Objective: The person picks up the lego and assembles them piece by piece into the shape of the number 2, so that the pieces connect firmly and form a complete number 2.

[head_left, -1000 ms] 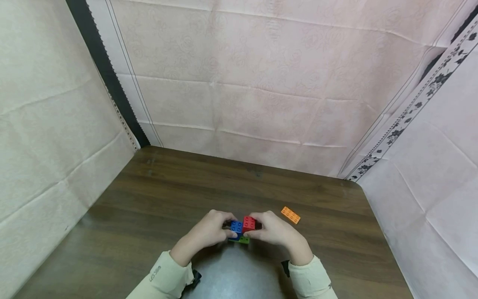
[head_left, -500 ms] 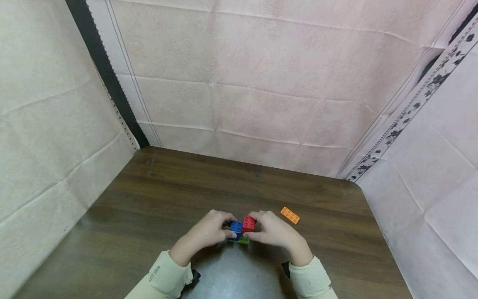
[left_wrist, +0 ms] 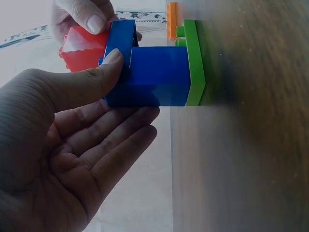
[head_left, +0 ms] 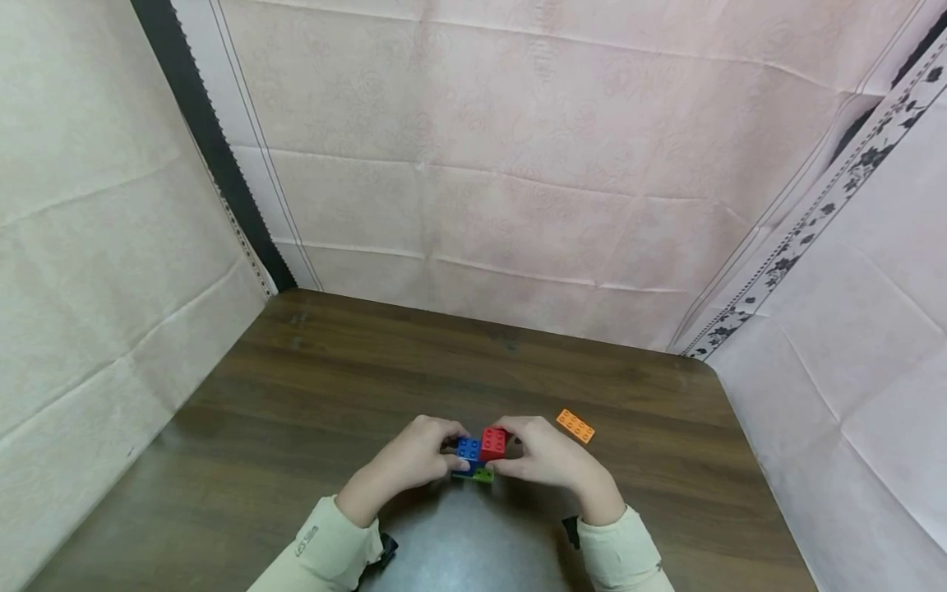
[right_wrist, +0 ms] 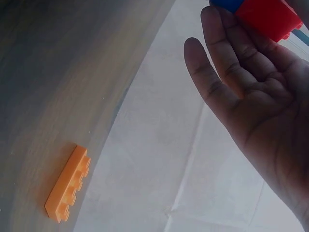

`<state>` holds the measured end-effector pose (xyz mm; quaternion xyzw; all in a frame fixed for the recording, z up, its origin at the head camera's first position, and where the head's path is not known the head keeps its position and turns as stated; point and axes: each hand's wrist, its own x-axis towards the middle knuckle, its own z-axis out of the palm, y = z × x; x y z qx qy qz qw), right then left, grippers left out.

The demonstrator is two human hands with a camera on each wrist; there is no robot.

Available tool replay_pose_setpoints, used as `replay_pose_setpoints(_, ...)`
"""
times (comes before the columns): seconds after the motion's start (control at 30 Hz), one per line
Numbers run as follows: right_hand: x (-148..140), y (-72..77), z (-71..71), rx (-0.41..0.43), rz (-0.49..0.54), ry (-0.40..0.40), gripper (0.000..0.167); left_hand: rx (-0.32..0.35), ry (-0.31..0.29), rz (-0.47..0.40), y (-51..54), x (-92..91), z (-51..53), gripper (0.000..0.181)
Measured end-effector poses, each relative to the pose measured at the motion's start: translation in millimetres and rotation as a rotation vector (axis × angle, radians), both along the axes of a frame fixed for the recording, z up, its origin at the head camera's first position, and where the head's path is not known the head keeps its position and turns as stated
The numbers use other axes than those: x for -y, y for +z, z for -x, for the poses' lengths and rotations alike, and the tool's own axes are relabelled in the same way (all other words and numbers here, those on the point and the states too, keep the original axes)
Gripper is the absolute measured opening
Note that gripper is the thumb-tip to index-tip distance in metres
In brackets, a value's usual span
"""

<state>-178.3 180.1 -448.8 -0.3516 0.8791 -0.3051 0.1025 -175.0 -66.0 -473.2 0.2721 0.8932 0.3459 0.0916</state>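
Observation:
A small stack of toy building bricks stands on the table between my hands. At its bottom is a flat green brick (left_wrist: 194, 65), with a blue block (left_wrist: 159, 79) on it. A second blue brick (left_wrist: 121, 41) lies over that block, jutting toward the right-hand side. On top of the jutting end sits a red brick (head_left: 492, 443). My left hand (head_left: 418, 450) pinches the blue bricks between thumb and fingers. From the other side, my right hand (head_left: 545, 450) pinches the red brick; its lower fingers (right_wrist: 212, 82) are extended in the right wrist view.
An orange flat brick (head_left: 575, 426) with studs up lies on the wooden table (head_left: 370, 362), beyond and right of my right hand. Pale cloth walls (head_left: 518, 164) enclose the table at the back and both sides.
My right hand and forearm have shifted very slightly to the right. The stack, the left hand and the orange brick look the same.

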Motion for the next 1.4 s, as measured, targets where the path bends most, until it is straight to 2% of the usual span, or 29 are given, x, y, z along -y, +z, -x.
replay_pose_setpoints(0.23, -5.7, -2.2, -0.5, 0.009, 0.010, -0.001, 0.033, 0.010, 0.007, -0.003, -1.1, 0.7, -0.8, 0.029)
replay_pose_setpoints(0.43, -17.1, -2.4, -1.1, 0.035, -0.025, -0.038, 0.037, 0.012, 0.012, -0.006, -1.3, 0.9, -1.3, 0.030)
replay_pose_setpoints(0.57, -29.3, -2.6, 3.6, 0.055, -0.042, -0.071, 0.032, 0.016, 0.016, -0.004, -0.9, 1.2, -1.5, 0.030)
replay_pose_setpoints(0.67, -41.7, -5.5, 11.1, -0.001, -0.068, -0.142, 0.027, 0.020, 0.021, 0.001, -0.6, 1.3, -1.6, 0.031)
replay_pose_setpoints(0.83, -61.7, -16.5, 24.2, -0.111, -0.145, -0.325, 0.032, 0.032, 0.024, 0.004, -0.1, 1.0, -2.1, 0.032)
replay_pose_setpoints(1.0, -75.1, -27.9, 32.8, -0.110, -0.206, -0.472, 0.045, 0.035, 0.022, 0.006, -0.2, 0.8, -2.1, 0.031)
replay_pose_setpoints(1.17, -79.5, -33.1, 36.8, -0.083, -0.248, -0.518, 0.053, 0.031, 0.026, 0.012, -0.9, 0.5, -1.3, 0.031)
replay_pose_setpoints(1.4, -83.4, -37.0, 40.8, -0.063, -0.282, -0.552, 0.046, 0.029, 0.029, 0.020, -0.8, -0.3, -1.4, 0.030)
